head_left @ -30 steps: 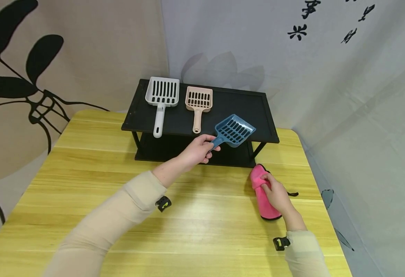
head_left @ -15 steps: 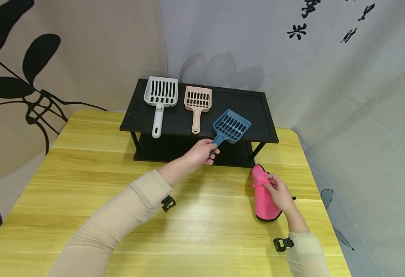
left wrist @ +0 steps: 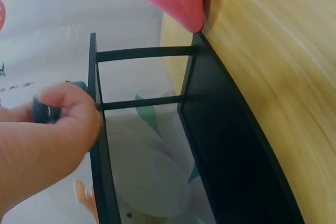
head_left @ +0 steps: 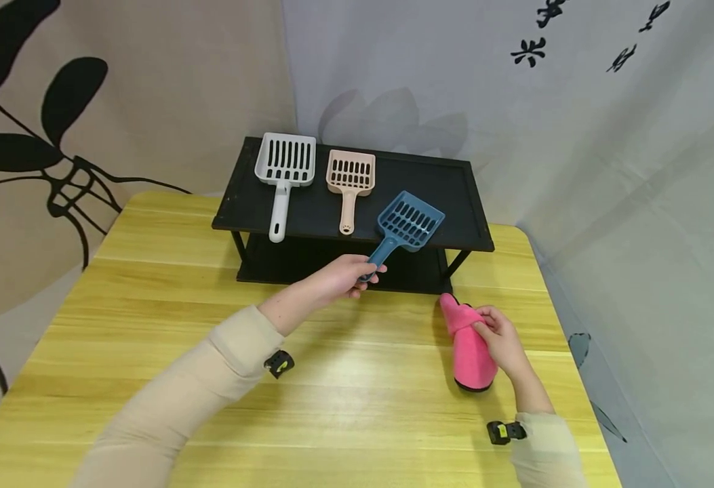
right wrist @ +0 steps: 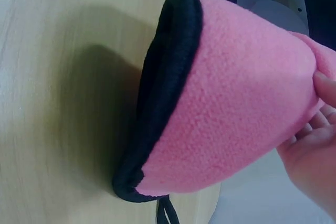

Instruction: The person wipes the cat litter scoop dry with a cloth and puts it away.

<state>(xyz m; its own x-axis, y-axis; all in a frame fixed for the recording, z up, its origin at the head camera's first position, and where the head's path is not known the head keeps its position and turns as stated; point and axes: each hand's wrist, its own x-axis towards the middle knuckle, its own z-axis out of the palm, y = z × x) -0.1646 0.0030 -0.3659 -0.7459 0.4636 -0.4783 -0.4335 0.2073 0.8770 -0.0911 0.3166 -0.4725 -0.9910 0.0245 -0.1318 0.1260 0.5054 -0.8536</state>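
Note:
In the head view my left hand point(head_left: 340, 276) pinches the handle end of a blue slotted litter scoop point(head_left: 384, 251), its head over the front right of the black rack's top. The left wrist view shows only a bit of the dark handle point(left wrist: 41, 111) between the fingers. Near the rack's front right foot, my right hand point(head_left: 503, 341) grips a folded pink fleece piece with black trim point(head_left: 474, 358). Up close in the right wrist view, its black-edged opening hangs above the table, with a black cord loop point(right wrist: 167, 211) below. What kind of article it is, I cannot tell.
A two-tier black rack point(head_left: 442, 176) stands at the back of the wooden table point(head_left: 357, 420). On its top lie a white litter scoop point(head_left: 280, 211) and a peach one point(head_left: 348, 211), handles toward me. Printed cloth point(head_left: 198, 81) hangs behind and at the sides.
My left hand has drawn slightly back and down along the blue scoop's handle, and the scoop has turned more upright. My right hand has lifted the pink fleece piece a little; it bunches more.

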